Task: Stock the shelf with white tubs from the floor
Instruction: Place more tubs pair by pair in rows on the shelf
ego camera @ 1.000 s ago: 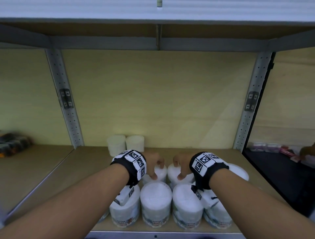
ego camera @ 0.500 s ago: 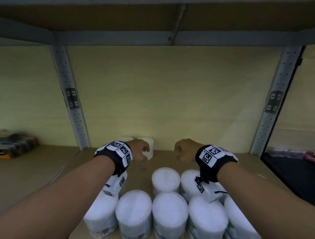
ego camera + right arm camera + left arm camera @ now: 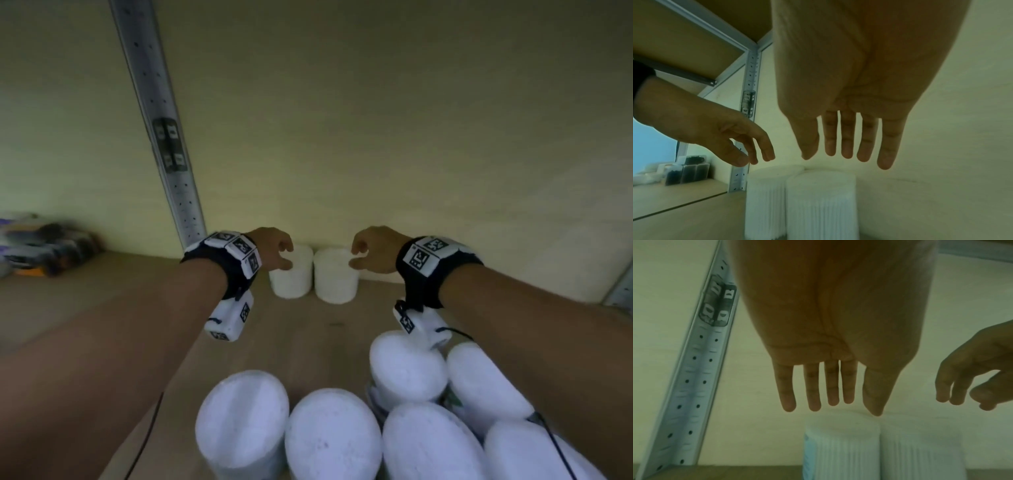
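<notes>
Two ribbed white tubs stand side by side against the back wall: the left back tub (image 3: 292,275) (image 3: 840,449) (image 3: 766,203) and the right back tub (image 3: 335,279) (image 3: 920,451) (image 3: 822,209). My left hand (image 3: 282,256) (image 3: 830,407) hovers just above the left one, fingers relaxed and pointing down, holding nothing. My right hand (image 3: 359,255) (image 3: 846,156) hovers the same way over the right one, also empty. Several more white tubs (image 3: 332,435) crowd the shelf's front edge under my forearms.
The wooden shelf board (image 3: 308,339) is bare between the front tubs and the back pair. A perforated metal upright (image 3: 161,137) rises at the back left. Beyond it, dark packets (image 3: 48,250) lie on the neighbouring shelf. The back panel (image 3: 411,137) closes the bay.
Both hands left the front tubs and reached forward to the back pair. The fists seen half a second ago have loosened into open fingers. My head moved in closer.
</notes>
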{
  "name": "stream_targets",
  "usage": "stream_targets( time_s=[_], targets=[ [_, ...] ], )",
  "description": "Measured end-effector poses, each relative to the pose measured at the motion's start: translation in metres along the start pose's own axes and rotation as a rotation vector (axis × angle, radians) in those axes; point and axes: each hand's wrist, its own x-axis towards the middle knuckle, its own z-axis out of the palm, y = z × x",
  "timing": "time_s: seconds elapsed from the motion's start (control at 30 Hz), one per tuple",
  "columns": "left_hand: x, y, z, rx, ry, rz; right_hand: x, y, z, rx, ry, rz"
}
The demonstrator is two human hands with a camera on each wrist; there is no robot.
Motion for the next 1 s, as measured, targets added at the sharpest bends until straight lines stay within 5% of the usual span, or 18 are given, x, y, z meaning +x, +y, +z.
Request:
stream_targets(
  time_s=[0.33, 1.0],
  targets=[
    [0.043, -0.018, 0.025, -0.012, 0.092, 0.025, 0.057, -0.018, 0.022, -0.179, -0.087, 0.067],
    [0.044, -0.022, 0.032, -0.068, 0.145, 0.058, 0.059, -0.025, 0.023, -0.24, -0.068, 0.082]
  ],
)
